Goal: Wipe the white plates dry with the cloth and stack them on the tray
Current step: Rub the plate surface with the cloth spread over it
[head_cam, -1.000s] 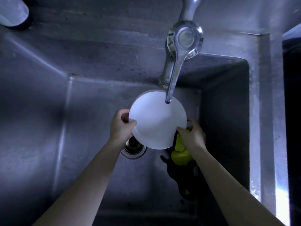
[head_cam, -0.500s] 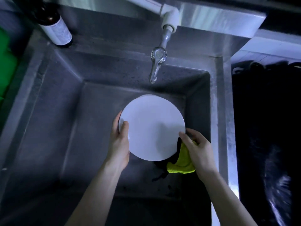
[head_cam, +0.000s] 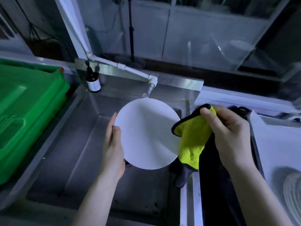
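Head view: left hand (head_cam: 114, 150) grips white plate (head_cam: 145, 134) by its left rim at frame centre over the sink (head_cam: 78, 144), face up for wiping, while right hand (head_cam: 228, 132) fingers pinch the yellow cloth (head_cam: 192, 137) draped onto its right edge.

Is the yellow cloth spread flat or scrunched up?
Scrunched: the right hand grips the cloth bunched, its loose end hanging beside the plate.
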Available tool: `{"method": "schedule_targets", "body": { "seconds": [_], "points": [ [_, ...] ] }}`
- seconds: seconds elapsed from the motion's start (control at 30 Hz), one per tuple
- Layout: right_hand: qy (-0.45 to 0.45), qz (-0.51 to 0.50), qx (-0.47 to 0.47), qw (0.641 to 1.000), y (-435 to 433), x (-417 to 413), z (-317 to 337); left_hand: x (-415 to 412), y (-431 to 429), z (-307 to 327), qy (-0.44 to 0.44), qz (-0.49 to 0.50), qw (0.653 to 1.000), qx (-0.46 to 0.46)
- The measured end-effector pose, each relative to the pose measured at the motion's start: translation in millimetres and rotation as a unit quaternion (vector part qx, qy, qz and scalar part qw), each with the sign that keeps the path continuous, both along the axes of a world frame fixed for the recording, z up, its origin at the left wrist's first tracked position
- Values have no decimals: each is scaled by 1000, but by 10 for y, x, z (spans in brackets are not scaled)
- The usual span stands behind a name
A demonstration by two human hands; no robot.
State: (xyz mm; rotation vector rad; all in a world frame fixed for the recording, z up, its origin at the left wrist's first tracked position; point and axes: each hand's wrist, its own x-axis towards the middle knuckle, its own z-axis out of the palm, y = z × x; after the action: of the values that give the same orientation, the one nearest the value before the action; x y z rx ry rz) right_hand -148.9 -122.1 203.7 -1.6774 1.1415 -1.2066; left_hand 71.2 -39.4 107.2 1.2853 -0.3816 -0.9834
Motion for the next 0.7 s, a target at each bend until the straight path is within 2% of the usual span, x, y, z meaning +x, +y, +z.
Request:
{"method": "schedule_targets", "body": {
  "seconds": [0.1, 0.2, 0.27, 0.37, 0.47, 0.5, 0.57, 0.63, 0.7],
  "points": [
    [40, -20, -133, 990, 37, 133, 331, -183, 37, 268, -1, -23, 999, -34],
    [91, -44, -285, 953, 56, 304, 548, -334, 61, 451, -7, -44, 996, -74],
    [94, -61, -342, 933, 50, 404, 625, -404, 83, 555, -5, -48, 994, -100],
    [118, -12, -329, 937, 95, 529, 580, -484, 87, 686, -8, -24, 993, -119],
    [221, 98, -238, 941, 216, 563, 329, -524, 82, 794, -24, 9, 992, -121],
    [224, 123, -201, 946, 243, 528, 260, -528, 77, 807, -25, 20, 992, -120],
    [170, 158, -150, 961, 262, 413, 184, -522, 64, 820, -13, 44, 992, -116],
    [174, 201, -193, 944, 253, 310, 140, -508, 41, 846, 11, 59, 992, -113],
    [247, 222, -294, 896, 294, 226, 99, -490, 22, 883, 28, 59, 991, -116]
  ]
}}
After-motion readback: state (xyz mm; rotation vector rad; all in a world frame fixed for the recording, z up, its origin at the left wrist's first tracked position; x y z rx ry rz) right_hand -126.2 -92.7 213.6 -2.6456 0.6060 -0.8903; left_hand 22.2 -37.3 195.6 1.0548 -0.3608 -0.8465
